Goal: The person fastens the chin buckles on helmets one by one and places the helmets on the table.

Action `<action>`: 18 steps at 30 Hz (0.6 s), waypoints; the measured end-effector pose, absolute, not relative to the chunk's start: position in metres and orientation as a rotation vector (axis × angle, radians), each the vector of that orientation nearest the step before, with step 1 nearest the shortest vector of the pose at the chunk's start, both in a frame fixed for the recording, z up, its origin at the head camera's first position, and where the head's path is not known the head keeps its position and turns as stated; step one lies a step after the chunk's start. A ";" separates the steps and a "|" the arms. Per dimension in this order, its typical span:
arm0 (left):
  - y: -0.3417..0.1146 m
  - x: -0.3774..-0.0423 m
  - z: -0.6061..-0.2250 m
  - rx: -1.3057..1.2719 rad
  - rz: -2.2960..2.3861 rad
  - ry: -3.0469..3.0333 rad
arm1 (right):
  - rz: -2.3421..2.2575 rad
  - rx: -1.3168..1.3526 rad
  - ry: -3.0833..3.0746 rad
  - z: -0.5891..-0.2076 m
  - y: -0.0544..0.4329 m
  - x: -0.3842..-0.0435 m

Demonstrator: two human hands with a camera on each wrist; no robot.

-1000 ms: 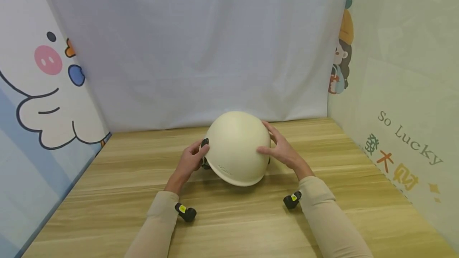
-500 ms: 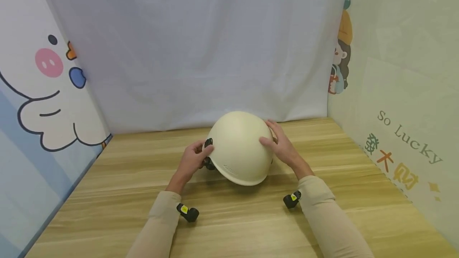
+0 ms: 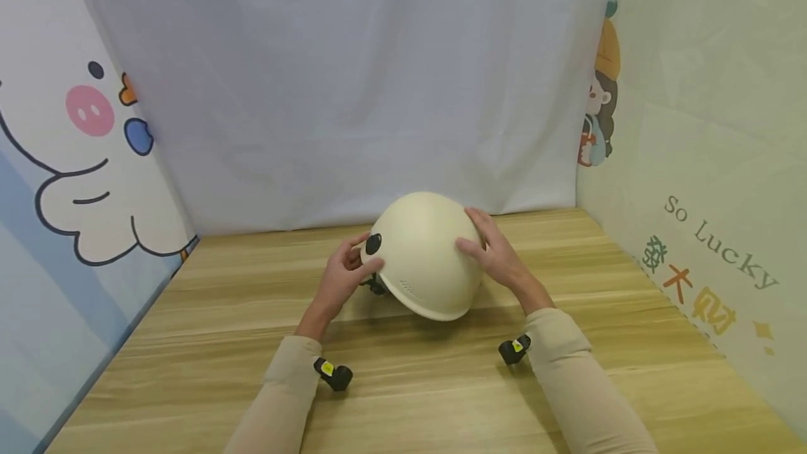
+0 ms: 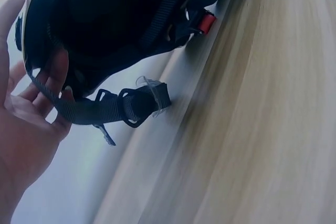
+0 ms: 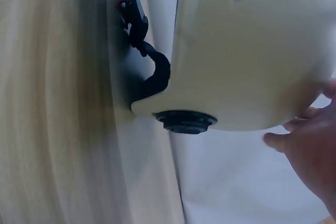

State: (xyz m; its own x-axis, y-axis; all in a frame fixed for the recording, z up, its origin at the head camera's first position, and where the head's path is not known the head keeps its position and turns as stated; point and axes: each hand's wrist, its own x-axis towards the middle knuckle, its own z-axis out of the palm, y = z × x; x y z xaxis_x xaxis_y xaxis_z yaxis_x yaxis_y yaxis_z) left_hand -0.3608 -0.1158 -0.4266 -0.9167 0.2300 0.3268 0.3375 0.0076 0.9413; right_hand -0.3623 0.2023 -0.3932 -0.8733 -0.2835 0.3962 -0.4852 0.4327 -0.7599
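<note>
A cream helmet stands tilted on the table, its left side raised and its dark inside facing the left wrist camera. My left hand grips the rim on that side, thumb on the outer shell and fingers reaching inside. Close to the thumb sits a black round fitting. A black chin strap hangs past the left fingers, with a buckle bearing a red part farther in. Spread over the right side of the dome, my right hand rests with thumb and fingers apart. Another round fitting shows on the right side.
The wood-grain table reaches to a pale curtain close behind the helmet. Printed cartoon panels stand along both sides. A small black camera sits on each wrist.
The helmet has turned and shifted slightly right, its left side rising and its left fitting showing more fully. My left hand moves right and up with it; my right hand shifts only a little.
</note>
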 end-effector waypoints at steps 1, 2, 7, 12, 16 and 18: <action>-0.116 -0.360 -0.426 -0.638 -2.086 -2.161 | 1.411 0.661 -2.476 -0.392 0.202 -0.362; -0.115 -0.360 -0.425 -0.656 -2.098 -2.156 | 1.405 0.649 -2.475 -0.391 0.202 -0.362; -0.115 -0.360 -0.424 -0.702 -2.128 -2.142 | 1.404 0.617 -2.488 -0.391 0.202 -0.362; -0.117 -0.360 -0.426 -0.777 -2.124 -2.140 | 1.412 0.606 -2.496 -0.390 0.203 -0.361; -0.118 -0.360 -0.426 -0.845 -2.088 -2.138 | 1.415 0.601 -2.492 -0.389 0.204 -0.361; -0.118 -0.360 -0.425 -0.861 -2.067 -2.145 | 1.415 0.604 -2.494 -0.388 0.205 -0.360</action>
State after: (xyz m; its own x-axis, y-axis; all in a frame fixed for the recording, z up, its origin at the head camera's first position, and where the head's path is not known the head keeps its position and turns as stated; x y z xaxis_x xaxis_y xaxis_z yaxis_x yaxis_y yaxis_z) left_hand -0.3597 -0.1176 -0.4249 -0.8452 0.3566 0.3982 0.4110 -0.0427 0.9106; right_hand -0.3603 0.2053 -0.3882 -0.8937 -0.2456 0.3755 -0.4483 0.4550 -0.7694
